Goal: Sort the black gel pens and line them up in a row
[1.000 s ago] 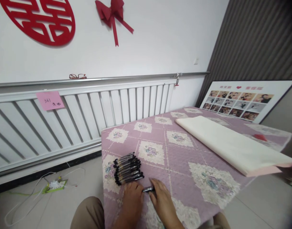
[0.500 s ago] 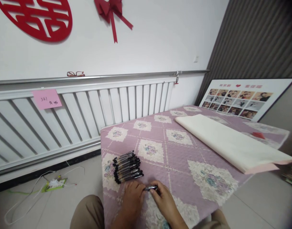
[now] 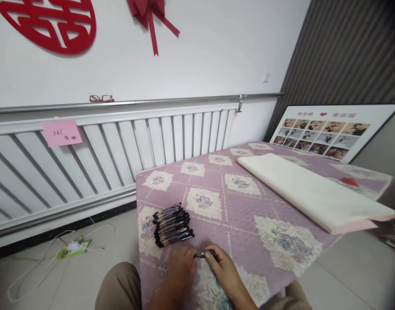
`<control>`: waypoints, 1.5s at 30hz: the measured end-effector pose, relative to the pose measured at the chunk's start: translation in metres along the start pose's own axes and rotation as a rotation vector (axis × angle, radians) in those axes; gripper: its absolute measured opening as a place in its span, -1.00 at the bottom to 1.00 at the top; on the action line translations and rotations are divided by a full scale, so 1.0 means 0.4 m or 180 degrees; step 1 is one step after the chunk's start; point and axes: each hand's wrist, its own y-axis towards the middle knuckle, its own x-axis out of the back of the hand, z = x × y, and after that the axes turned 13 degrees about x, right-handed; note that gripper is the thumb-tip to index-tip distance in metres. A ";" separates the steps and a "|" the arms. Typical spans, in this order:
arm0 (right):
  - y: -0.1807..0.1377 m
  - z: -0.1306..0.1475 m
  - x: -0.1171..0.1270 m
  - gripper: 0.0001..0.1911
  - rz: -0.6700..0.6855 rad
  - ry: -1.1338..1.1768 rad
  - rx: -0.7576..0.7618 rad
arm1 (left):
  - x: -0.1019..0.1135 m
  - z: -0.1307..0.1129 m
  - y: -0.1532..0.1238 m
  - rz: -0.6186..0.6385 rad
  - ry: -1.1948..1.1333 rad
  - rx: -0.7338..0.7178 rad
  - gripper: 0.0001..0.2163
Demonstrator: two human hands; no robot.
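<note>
A black pen (image 3: 201, 254) lies level between my two hands, just above the cloth near the front of the table. My left hand (image 3: 181, 266) is closed around one end, its fingers hiding most of that part. The other end is pinched by the thumb and fingers of my right hand (image 3: 220, 263). Just beyond my left hand, several black pens with clear barrels (image 3: 172, 226) lie side by side in a pile on the purple floral tablecloth (image 3: 213, 226).
A folded cream sheet (image 3: 307, 189) lies on the right of the table, with a red item (image 3: 350, 181) behind it. A photo board (image 3: 333, 129) leans at the back. Left of the table are a white radiator (image 3: 103, 155) and a power strip (image 3: 75, 248) with cables on the floor.
My right thumb and fingers have shifted slightly along the pen. The left hand keeps its hold, and the pile of pens stays in place.
</note>
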 end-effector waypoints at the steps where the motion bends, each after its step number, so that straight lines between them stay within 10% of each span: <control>1: 0.001 0.002 0.000 -0.74 0.0007 -0.0016 0.0006 | -0.002 0.001 0.000 0.0013 0.0036 0.0005 -0.84; 45: 0.004 0.016 -0.002 -0.73 -0.0049 -0.0224 0.0031 | 0.000 -0.006 0.006 0.0626 0.0237 0.0387 -0.81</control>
